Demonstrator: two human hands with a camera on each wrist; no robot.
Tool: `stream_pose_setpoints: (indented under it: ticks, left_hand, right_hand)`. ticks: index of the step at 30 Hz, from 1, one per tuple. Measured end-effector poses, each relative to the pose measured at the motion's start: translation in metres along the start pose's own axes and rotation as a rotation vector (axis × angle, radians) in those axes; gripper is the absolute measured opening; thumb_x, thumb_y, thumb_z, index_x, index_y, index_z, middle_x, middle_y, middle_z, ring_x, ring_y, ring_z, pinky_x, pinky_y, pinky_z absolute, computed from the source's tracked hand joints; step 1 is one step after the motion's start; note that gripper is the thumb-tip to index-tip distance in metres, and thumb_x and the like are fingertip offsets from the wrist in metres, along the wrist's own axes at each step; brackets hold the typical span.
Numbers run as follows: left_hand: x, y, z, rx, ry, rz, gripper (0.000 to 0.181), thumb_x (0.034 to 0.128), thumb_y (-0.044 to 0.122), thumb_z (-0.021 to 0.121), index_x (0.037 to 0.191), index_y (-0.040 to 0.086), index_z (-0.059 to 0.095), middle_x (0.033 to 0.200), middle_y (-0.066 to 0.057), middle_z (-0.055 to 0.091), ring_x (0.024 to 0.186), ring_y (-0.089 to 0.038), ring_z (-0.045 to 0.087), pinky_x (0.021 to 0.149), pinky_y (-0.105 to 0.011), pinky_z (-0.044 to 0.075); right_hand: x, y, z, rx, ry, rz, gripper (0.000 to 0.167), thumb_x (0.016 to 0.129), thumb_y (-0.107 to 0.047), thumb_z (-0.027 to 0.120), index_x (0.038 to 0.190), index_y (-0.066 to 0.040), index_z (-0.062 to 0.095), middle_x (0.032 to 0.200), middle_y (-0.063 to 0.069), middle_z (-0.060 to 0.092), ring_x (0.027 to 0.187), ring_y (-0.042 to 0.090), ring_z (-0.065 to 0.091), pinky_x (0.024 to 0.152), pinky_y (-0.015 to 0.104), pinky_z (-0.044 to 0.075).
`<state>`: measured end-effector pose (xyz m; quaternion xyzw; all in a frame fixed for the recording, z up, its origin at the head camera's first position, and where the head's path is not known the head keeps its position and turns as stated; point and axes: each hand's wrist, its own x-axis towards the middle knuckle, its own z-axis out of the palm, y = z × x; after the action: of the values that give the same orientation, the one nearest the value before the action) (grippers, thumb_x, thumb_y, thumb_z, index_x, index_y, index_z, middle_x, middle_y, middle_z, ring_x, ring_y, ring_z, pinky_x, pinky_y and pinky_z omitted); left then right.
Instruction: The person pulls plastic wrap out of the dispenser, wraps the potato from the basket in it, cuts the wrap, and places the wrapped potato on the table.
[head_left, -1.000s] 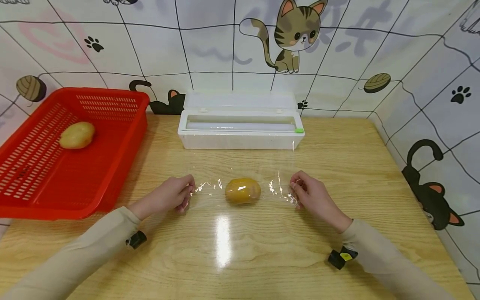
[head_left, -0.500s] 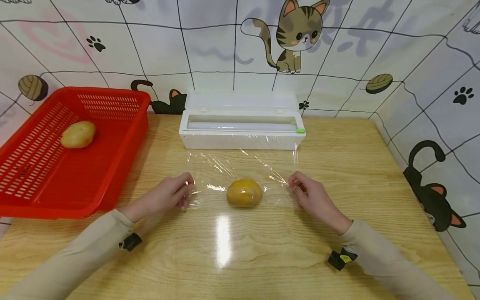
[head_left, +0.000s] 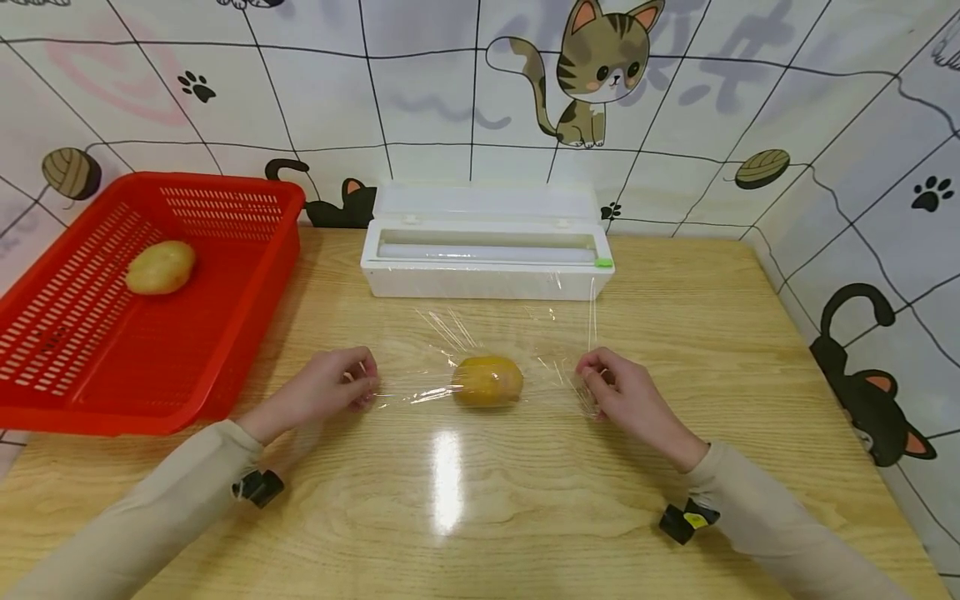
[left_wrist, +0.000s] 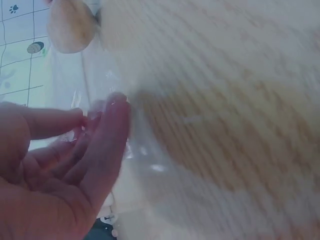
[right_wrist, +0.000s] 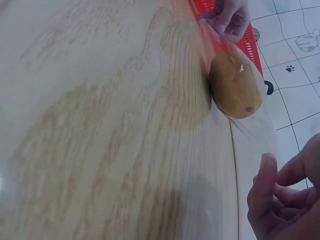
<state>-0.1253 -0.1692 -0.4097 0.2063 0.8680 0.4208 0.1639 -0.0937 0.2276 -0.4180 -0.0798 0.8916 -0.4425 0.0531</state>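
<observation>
A yellow potato [head_left: 487,382] lies on the wooden table under a sheet of clear cling film [head_left: 450,333]. The film runs forward from a white cling film dispenser [head_left: 487,281] whose lid stands up. My left hand [head_left: 328,387] pinches the film's near left corner between thumb and fingers. Opposite it, my right hand [head_left: 626,390] pinches the near right corner. Seen from the right wrist, the film drapes over the potato [right_wrist: 234,85], with the left hand [right_wrist: 231,19] beyond. In the left wrist view, the left hand's [left_wrist: 70,165] thumb and fingertips meet on the film.
A red plastic basket [head_left: 251,333] stands at the left with another potato [head_left: 161,267] inside. Behind the dispenser rises a cat-patterned wall covering [head_left: 420,92], which also lines the right side. A small green piece [head_left: 603,262] sits on the dispenser's right end.
My left hand has shifted a little to the left, drawing the film along. Creases and glints in the film have changed around the potato. My right hand has stayed nearly still.
</observation>
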Motion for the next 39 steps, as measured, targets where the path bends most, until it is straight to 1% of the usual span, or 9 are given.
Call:
stream_pose_setpoints:
  ticks: [3, 7, 10, 14, 17, 20, 26, 36, 39]
  left_hand:
    - [0.003, -0.002, 0.001, 0.002, 0.02, -0.028, 0.01, 0.0893, -0.007, 0.061, 0.084, 0.0, 0.054, 0.07, -0.008, 0.059, 0.059, -0.017, 0.061, 0.054, -0.029, 0.054]
    - [0.007, -0.005, 0.004, 0.044, 0.043, -0.023, 0.013, 0.0873, -0.005, 0.065, 0.082, 0.001, 0.054, 0.065, -0.005, 0.059, 0.053, -0.015, 0.058, 0.048, -0.028, 0.051]
    - [0.01, -0.007, 0.004, 0.14, 0.076, -0.022, 0.018, 0.0856, 0.002, 0.07, 0.08, 0.004, 0.054, 0.063, -0.002, 0.056, 0.054, -0.013, 0.053, 0.05, -0.026, 0.046]
    - [0.012, -0.009, 0.003, 0.296, 0.146, -0.093, 0.029, 0.0821, 0.015, 0.077, 0.077, 0.008, 0.049, 0.062, 0.0, 0.046, 0.057, -0.016, 0.042, 0.052, -0.029, 0.033]
    - [0.013, -0.009, 0.004, 0.34, 0.17, -0.132, 0.036, 0.0805, 0.016, 0.078, 0.075, 0.008, 0.044, 0.062, -0.001, 0.039, 0.058, -0.018, 0.039, 0.053, -0.03, 0.028]
    - [0.015, -0.006, 0.005, 0.37, 0.164, -0.091, 0.038, 0.0795, 0.011, 0.078, 0.073, 0.01, 0.041, 0.064, -0.001, 0.037, 0.061, -0.019, 0.039, 0.055, -0.031, 0.027]
    - [0.016, 0.003, 0.011, 0.471, 0.162, 0.014, 0.034, 0.0765, 0.001, 0.078, 0.07, 0.014, 0.047, 0.073, -0.003, 0.041, 0.07, -0.024, 0.041, 0.054, -0.031, 0.032]
    - [0.009, 0.005, 0.018, 0.709, 0.204, 0.114, 0.021, 0.0794, 0.002, 0.073, 0.076, 0.011, 0.054, 0.073, -0.004, 0.043, 0.072, -0.027, 0.042, 0.055, -0.037, 0.038]
    - [0.007, 0.006, 0.019, 0.729, 0.175, 0.102, 0.021, 0.0777, 0.005, 0.069, 0.076, 0.01, 0.049, 0.074, -0.005, 0.041, 0.075, -0.029, 0.041, 0.059, -0.039, 0.036]
  right_hand:
    - [-0.001, -0.001, 0.0, -0.005, 0.005, 0.005, 0.009, 0.093, -0.002, 0.055, 0.101, 0.001, 0.06, 0.08, 0.01, 0.057, 0.057, 0.017, 0.055, 0.046, 0.03, 0.049]
    - [-0.001, -0.001, 0.0, -0.048, 0.029, -0.022, 0.01, 0.088, 0.0, 0.061, 0.098, 0.0, 0.061, 0.083, 0.007, 0.059, 0.062, 0.016, 0.056, 0.048, 0.027, 0.046]
    - [-0.001, -0.001, 0.001, -0.086, 0.051, -0.047, 0.009, 0.087, 0.001, 0.063, 0.096, -0.001, 0.062, 0.081, 0.005, 0.06, 0.064, 0.015, 0.056, 0.051, 0.025, 0.043]
    - [0.0, -0.001, 0.002, -0.108, 0.058, -0.071, 0.01, 0.086, 0.001, 0.065, 0.095, -0.002, 0.063, 0.08, 0.003, 0.061, 0.063, 0.013, 0.056, 0.052, 0.024, 0.043]
    - [0.001, -0.002, 0.002, -0.11, 0.048, -0.084, 0.01, 0.086, 0.002, 0.066, 0.095, -0.002, 0.063, 0.08, 0.003, 0.061, 0.062, 0.012, 0.057, 0.051, 0.024, 0.043]
    - [0.001, -0.003, 0.003, -0.107, 0.037, -0.086, 0.01, 0.086, 0.002, 0.066, 0.095, -0.002, 0.063, 0.08, 0.003, 0.061, 0.062, 0.012, 0.057, 0.051, 0.024, 0.043]
    - [0.001, -0.004, 0.002, -0.099, 0.033, -0.078, 0.01, 0.086, 0.003, 0.066, 0.095, -0.001, 0.063, 0.08, 0.004, 0.062, 0.063, 0.014, 0.059, 0.052, 0.024, 0.044]
    - [-0.001, -0.001, 0.0, -0.068, 0.032, -0.093, 0.009, 0.09, -0.001, 0.063, 0.099, -0.002, 0.064, 0.083, 0.005, 0.063, 0.056, 0.01, 0.053, 0.048, 0.024, 0.041]
    - [-0.002, 0.0, 0.0, -0.041, 0.03, -0.091, 0.01, 0.09, -0.001, 0.063, 0.1, -0.002, 0.065, 0.084, 0.005, 0.063, 0.062, 0.012, 0.056, 0.054, 0.025, 0.045]
